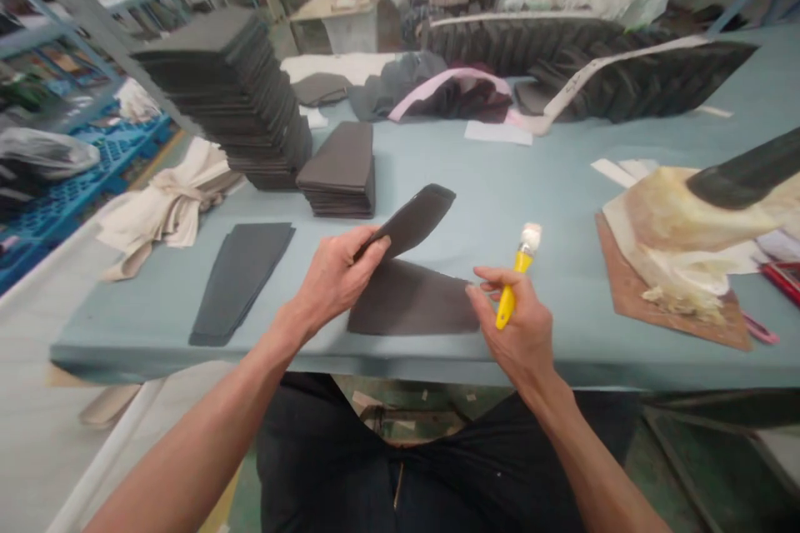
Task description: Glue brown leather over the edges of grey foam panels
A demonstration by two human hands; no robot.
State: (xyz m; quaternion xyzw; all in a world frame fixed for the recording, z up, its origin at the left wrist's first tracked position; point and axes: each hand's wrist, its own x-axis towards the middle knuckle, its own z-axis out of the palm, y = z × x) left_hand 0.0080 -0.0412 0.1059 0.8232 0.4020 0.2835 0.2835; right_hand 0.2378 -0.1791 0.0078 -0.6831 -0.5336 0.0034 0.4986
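Here the left hand (334, 275) pinches a dark grey piece (412, 221) between thumb and fingers, lifting it so it curls up toward one o'clock above the table (550, 183). Directly below, touching the table, lies a second dark piece (409, 300), flat, its right edge under the fingertips of the right hand (522, 325). That hand is closed round a yellow-handled brush (516, 283), bristles pointing up to twelve o'clock, pale and clotted. At nine o'clock from the hands sits a thin stack (241, 275) of long dark cut-outs; at eleven o'clock a low pile (341, 171), and behind it a tall leaning one (231, 92). At three o'clock a brown board (625, 283) carries glue-crusted paper (675, 225). Cream cloth (168, 204) hangs off the table's left edge.
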